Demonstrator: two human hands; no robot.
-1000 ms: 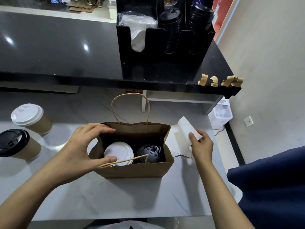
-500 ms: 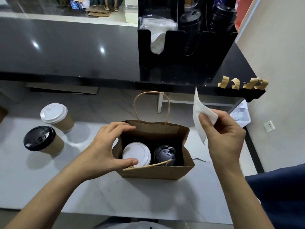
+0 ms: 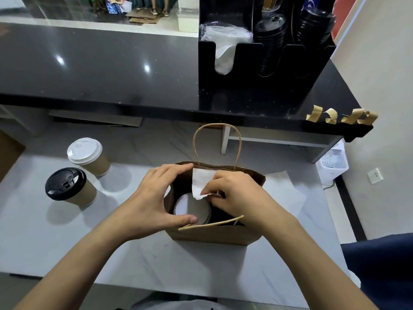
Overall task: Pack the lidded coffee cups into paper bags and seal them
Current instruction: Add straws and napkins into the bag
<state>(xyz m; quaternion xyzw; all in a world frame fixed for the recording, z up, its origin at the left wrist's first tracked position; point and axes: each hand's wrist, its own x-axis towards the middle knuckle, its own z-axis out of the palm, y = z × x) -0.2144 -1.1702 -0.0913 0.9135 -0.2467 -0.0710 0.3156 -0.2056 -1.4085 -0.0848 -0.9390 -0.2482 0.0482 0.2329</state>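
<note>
1. Currently the paper bag [image 3: 212, 233] is standing upright on the white tabletop [image 3: 138, 260], mouth facing up, its long axis running left to right across the view. Far handle [image 3: 216, 142] is standing up; near handle [image 3: 210, 223] is lying folded across the mouth.
2. Bag is plain brown kraft with twisted paper handles and a dark interior.
3. Inside, at the left, a white-lidded cup [image 3: 190, 209] is sitting upright. The right half of the interior is hidden by the right hand.
4. Left hand [image 3: 154, 202] is spanning the bag's left end in a wide spread, fingers on the far rim and thumb on the near rim.
5. Right hand [image 3: 237, 193] is pinching a white napkin [image 3: 201, 182] over the bag mouth, fingertips closed on it.
6. Two more lidded cups are standing upright on the tabletop well left of the bag: a white-lidded one [image 3: 87, 155] behind, a black-lidded one [image 3: 67, 186] nearer. Both have brown sleeves.
</note>
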